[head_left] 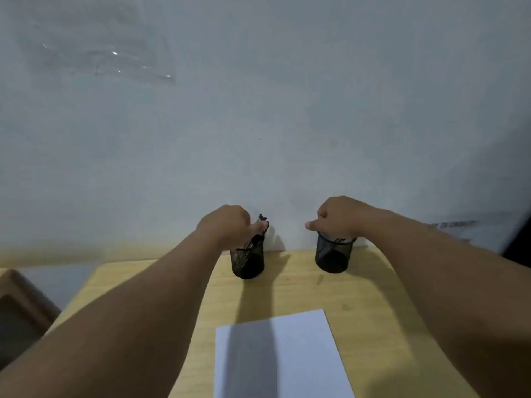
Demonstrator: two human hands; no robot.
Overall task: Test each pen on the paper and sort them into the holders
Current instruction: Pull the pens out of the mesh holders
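Two black mesh holders were seen standing on the pale wood worktop [359, 305], close to the grey wall [258, 110]. The left holder [247, 262] had dark pens [260, 234] poking out of its top. The right holder [333, 255] stood well apart from the left holder, off to its right, and thin dark pens could be made out inside it. A white sheet of paper [304, 354] was laid flat on the worktop, nearer to the person than the left holder, and a shadow was cast across it.

Both arms were stretched out far. The left hand [227, 225] was held right over the left holder, with its fingers curled around the tops of the pens there. The right hand [336, 216] was held over the rim of the right holder, curled into a fist with the thumb stuck out toward the left holder. Whether anything was held in the right hand could not be told.
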